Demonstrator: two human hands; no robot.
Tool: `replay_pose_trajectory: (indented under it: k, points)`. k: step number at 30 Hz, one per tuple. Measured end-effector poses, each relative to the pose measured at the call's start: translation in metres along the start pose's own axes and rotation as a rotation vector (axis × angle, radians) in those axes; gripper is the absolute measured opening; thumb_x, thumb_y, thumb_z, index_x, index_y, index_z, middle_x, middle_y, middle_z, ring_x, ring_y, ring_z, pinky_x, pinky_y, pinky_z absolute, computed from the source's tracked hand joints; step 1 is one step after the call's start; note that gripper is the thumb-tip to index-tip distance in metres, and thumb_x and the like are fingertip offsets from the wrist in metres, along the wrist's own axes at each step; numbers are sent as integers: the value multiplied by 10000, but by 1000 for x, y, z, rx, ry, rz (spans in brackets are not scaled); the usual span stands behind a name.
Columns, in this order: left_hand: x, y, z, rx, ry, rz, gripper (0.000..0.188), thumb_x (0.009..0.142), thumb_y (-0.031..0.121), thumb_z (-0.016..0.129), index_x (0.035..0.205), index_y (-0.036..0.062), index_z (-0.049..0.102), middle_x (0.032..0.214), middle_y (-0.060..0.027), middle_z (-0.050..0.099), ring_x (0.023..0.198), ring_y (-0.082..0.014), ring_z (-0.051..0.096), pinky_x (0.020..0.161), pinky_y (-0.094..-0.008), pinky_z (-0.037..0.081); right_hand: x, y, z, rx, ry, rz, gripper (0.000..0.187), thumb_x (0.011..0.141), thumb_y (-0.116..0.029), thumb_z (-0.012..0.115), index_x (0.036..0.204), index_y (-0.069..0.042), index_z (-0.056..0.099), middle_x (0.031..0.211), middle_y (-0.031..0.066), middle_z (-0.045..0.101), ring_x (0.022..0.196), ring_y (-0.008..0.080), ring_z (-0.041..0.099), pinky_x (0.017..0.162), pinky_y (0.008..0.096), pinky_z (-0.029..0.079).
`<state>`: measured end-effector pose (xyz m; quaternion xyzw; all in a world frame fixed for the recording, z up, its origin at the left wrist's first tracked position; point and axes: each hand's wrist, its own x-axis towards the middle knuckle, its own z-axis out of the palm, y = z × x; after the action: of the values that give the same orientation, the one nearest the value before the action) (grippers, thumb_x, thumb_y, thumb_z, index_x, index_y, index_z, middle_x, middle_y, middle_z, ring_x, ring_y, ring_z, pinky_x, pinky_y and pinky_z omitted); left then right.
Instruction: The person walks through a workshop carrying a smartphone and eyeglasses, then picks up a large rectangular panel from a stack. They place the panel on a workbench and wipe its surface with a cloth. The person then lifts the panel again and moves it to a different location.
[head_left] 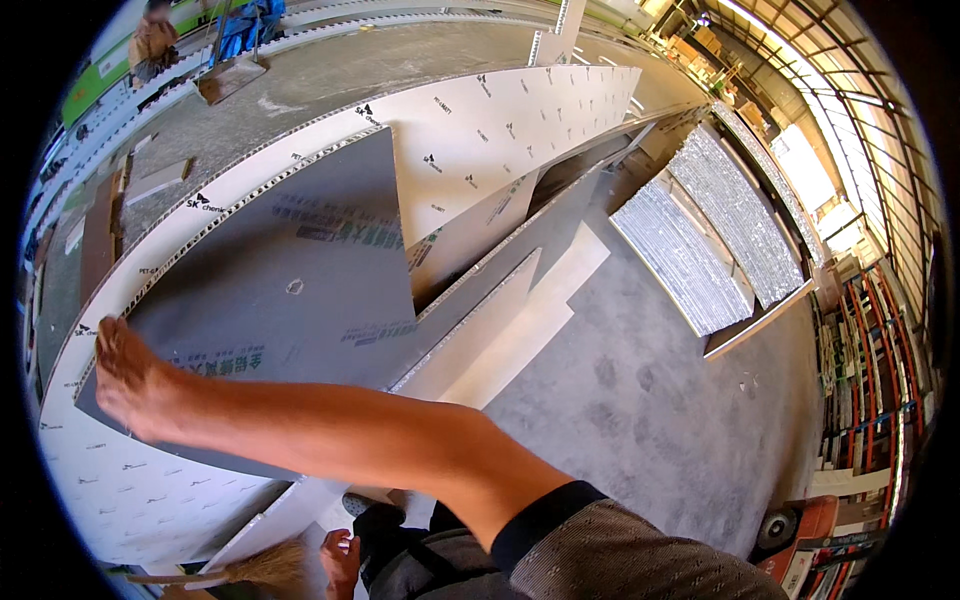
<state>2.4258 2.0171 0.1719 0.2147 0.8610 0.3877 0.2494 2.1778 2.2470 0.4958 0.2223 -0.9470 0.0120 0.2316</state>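
R hand ~8-9 o'clock, fingers pinching grey board at its near edge; board ~9-10 o'clock. L hand 7 o'clock, fingers: can't tell. Prob. best: even grip, so edge won't crush.

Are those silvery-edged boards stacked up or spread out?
Stacked up: the silvery-edged panels are packed closely together, with lots of thin edges lined up side by side.
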Motion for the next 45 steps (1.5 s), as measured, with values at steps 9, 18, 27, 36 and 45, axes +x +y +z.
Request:
replay_pose_trajectory:
  k: [9,18,27,36,45]
  points:
    - [13,-11,29,-59,-62,63,204,785,127,719,935,20,632,857,-129,653,749,-249,640,656,-360,538,-247,0,-16,931,47,388,188,828,-90,640,985,11,618,951,111,554,778,247,603,619,375,511]
    - [76,97,102,237,-229,117,214,772,155,733,908,17,641,883,-132,678,758,-253,656,658,-359,538,-820,-87,-62,523,-902,1499,462,860,-417,599,1159,-67,640,1173,156,639,1107,349,583,931,450,469]
    - [201,260,253,230,-487,311,440,759,176,753,1140,16,600,956,-110,668,787,-225,648,741,-350,522,-980,-120,-219,432,-363,2400,398,774,-377,741,995,-49,707,918,111,728,866,257,698,762,368,540]
    - [288,363,376,453,-660,334,567,798,243,742,1256,-2,515,1117,-141,619,938,-260,632,856,-385,494,-1011,-23,-197,926,-4,2471,373,821,-245,739,1114,-25,673,1014,66,721,928,143,668,807,286,521]
    - [402,531,583,373,-613,543,573,816,261,711,1275,-5,496,1282,-215,516,1219,-380,476,1030,-436,393,-1122,180,-249,868,35,2395,358,866,-177,698,1163,13,635,1038,90,709,950,156,669,797,282,528]
